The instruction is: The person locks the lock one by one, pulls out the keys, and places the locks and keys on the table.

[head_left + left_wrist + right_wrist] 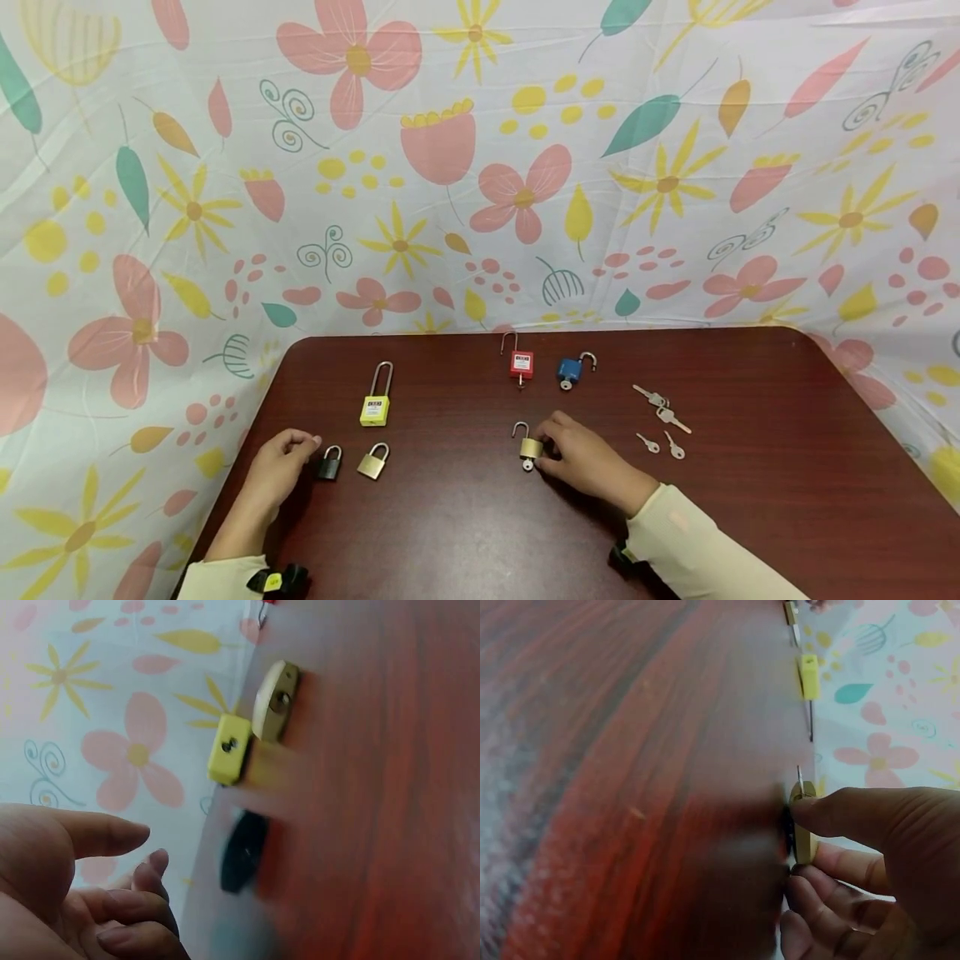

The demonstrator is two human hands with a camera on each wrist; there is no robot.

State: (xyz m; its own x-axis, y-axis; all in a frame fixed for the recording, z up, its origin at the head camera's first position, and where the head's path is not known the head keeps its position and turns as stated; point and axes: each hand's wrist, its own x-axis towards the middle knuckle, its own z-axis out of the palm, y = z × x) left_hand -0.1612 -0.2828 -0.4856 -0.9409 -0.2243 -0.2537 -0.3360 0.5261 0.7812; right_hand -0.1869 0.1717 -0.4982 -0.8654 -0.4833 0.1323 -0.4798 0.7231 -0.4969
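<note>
On a dark reddish-brown counter (pixel 450 533), padlocks and keys are lying spread out before a flowered cloth (pixel 375 208). At far left, a person's left hand (pixel 281 467) is holding nothing, its fingers loosely bent, thumb apart from them. Just to its right, a small black padlock (pixel 328 465) is lying with its shackle closed. Next, a yellow padlock (pixel 375 410) with a long shackle is lying farther back, and a closed brass padlock (pixel 371 464) is lying nearer the person. Near the back edge, a red padlock (pixel 522 364) is showing a raised shackle. In front of it, well apart from the left hand, a keyed brass padlock (pixel 531 448) is pointing its unfastened shackle away from the person, its key toward them. The right hand (pixel 588 467) is pinching this lock's right side between thumb and fingers. Behind that hand, a blue padlock (pixel 569 369) is lying unfastened. Farther right, four loose keys (pixel 677 452) are lying in two pairs.
</note>
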